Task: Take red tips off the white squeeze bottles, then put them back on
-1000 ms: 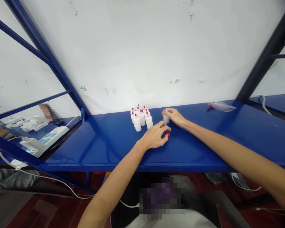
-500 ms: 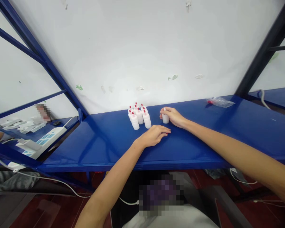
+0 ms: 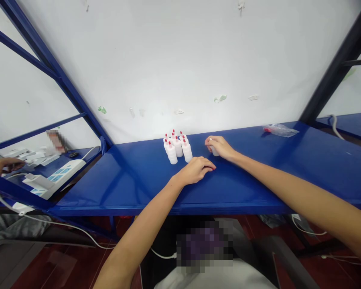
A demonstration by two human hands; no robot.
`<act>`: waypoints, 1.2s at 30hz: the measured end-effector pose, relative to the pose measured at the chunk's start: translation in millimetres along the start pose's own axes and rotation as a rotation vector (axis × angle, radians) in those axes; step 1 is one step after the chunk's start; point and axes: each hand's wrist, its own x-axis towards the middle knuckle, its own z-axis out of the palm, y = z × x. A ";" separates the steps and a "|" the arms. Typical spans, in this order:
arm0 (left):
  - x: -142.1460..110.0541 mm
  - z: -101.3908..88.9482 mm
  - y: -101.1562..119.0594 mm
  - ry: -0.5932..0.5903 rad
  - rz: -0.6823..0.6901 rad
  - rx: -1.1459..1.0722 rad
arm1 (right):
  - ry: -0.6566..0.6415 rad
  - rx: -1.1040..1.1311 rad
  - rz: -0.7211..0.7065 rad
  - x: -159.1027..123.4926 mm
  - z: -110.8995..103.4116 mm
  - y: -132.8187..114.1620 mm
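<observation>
A white squeeze bottle (image 3: 215, 152) is in my right hand (image 3: 221, 147), whose fingers are wrapped round its upper part. It leans slightly, and its white nozzle shows no red cap. My left hand (image 3: 198, 167) rests low over the table, fingers pinched together, with a small red cap (image 3: 214, 169) just showing at the fingertips. Left of my hands, several white bottles with red caps (image 3: 177, 147) stand upright in a tight cluster, the nearest right-hand one close to my left knuckles.
The blue table (image 3: 132, 180) runs along a white wall. A clear plastic bag (image 3: 280, 130) with something red inside lies at the back right. Beyond the blue frame on the left are a power strip (image 3: 64, 172) and another person's hand (image 3: 10, 163).
The bottle in my right hand has gone from upright to tilted. My left fingers have drawn closer together round the red cap. Another person's hand has come into view at far left.
</observation>
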 end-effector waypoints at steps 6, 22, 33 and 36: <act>0.4 -0.4 1.9 0.003 -0.010 0.021 | -0.056 -0.649 -0.183 -4.3 -9.7 -2.6; -2.3 3.8 -5.8 0.115 -0.085 -0.090 | -0.162 -0.663 -0.186 -6.8 -17.1 -9.1; -2.0 5.6 -9.2 0.541 -0.254 -0.248 | -0.409 -0.477 -0.210 -10.8 -17.0 -14.3; -1.5 5.4 -8.9 0.557 -0.252 -0.230 | -0.420 -0.523 -0.229 -11.6 -14.3 -15.0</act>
